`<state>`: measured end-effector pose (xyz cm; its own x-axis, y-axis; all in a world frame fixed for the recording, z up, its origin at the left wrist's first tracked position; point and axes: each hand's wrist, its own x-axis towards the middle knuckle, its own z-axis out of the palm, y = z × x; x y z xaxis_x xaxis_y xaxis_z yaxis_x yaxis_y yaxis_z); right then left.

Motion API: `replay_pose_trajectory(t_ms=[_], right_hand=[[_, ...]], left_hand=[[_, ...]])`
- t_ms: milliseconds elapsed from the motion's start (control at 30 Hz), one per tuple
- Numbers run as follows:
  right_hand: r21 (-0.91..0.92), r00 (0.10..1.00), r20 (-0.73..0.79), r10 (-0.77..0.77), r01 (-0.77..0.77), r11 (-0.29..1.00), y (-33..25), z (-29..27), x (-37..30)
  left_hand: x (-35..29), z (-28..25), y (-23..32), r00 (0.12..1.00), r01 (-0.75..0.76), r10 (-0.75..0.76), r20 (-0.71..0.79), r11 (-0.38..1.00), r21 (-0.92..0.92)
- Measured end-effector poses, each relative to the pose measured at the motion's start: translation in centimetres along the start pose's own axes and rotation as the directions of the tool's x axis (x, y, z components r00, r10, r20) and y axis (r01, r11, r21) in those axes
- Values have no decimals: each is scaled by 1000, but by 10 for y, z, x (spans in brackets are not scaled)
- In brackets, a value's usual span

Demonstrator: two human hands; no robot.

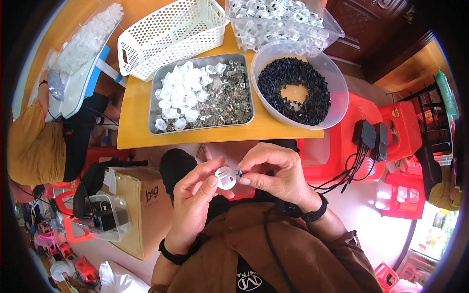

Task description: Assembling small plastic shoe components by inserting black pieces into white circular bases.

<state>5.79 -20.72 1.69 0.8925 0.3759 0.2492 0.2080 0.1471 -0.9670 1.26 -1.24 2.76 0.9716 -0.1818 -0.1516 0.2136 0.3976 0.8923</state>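
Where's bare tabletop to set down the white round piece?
Room for the white round piece: yellow table, between metal tray and near edge, opening into a wedge beside the round tub; also the strip left of the tray. Crowded: the back, with white basket and clear bin, and the tight spot where tray nears tub.

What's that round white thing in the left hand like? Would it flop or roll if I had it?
The white piece is probably light, since the left hand holds it with just fingers and thumb. It looks like stiff plastic with cleanly cut openings, so it likely wouldn't flop. Its round rim suggests it might roll on edge.
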Motion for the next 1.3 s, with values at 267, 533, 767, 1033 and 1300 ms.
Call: replay_pose_trajectory(t_ms=[267,533,767,1033,1300], right_hand=[[-120,992,22,-127,128,984,1,6,-1],[-48,996,6,-89,89,995,1,10,-3],[-353,977,-132,-165,109,929,-13,-4,2],[-765,877,-365,-313,-91,637,-24,-53,16],[-956,888,-254,-384,-170,238,-16,-64,25]], left_hand=[[-1,-2,-1,999,44,-43,22,998,-34],[-2,-2,-3,999,27,-27,34,999,-21],[-4,-8,-5,1000,31,-31,2,998,-46],[-8,-13,-4,997,-30,28,-69,999,-26],[-9,-24,-5,999,2,-7,-51,995,-104]])
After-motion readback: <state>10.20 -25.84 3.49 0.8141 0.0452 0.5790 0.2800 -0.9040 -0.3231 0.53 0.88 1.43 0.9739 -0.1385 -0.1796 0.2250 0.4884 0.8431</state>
